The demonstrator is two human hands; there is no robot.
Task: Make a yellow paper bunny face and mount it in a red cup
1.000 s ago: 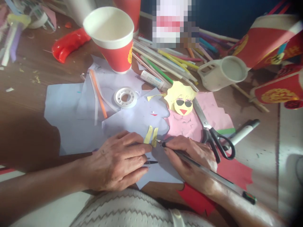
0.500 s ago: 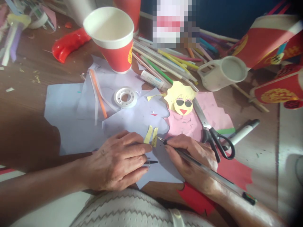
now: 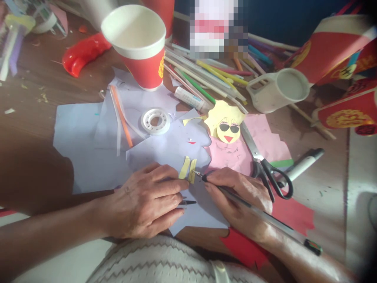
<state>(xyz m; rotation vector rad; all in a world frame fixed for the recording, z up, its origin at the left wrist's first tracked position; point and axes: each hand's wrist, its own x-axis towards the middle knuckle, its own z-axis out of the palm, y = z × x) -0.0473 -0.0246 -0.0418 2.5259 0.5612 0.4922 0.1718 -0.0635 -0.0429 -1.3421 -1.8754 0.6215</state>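
Note:
My right hand (image 3: 241,194) grips a gel pen (image 3: 250,208) with a clear barrel. Its metal tip touches the right one of two small yellow paper strips (image 3: 192,167), which lie on blue paper (image 3: 206,212). My left hand (image 3: 151,200) lies on the same paper, its fingers bent and close together. The index fingertip presses at the lower end of that strip. A black pen cap (image 3: 188,203) sticks out from between the left fingers; whether they pinch it or rest over it is unclear. Above the strips is a tiny red paper piece (image 3: 191,142).
Black-handled scissors (image 3: 265,169) and a marker (image 3: 306,167) lie right, beside a yellow paper face (image 3: 228,127) on pink paper. A tape ring (image 3: 155,121), red paper cup (image 3: 147,59), glue stick (image 3: 193,99), white mug (image 3: 282,90) and several straws lie farther back.
The pen tip has shifted slightly left on the yellow strip. My left hand stays in place, and the view has moved a little.

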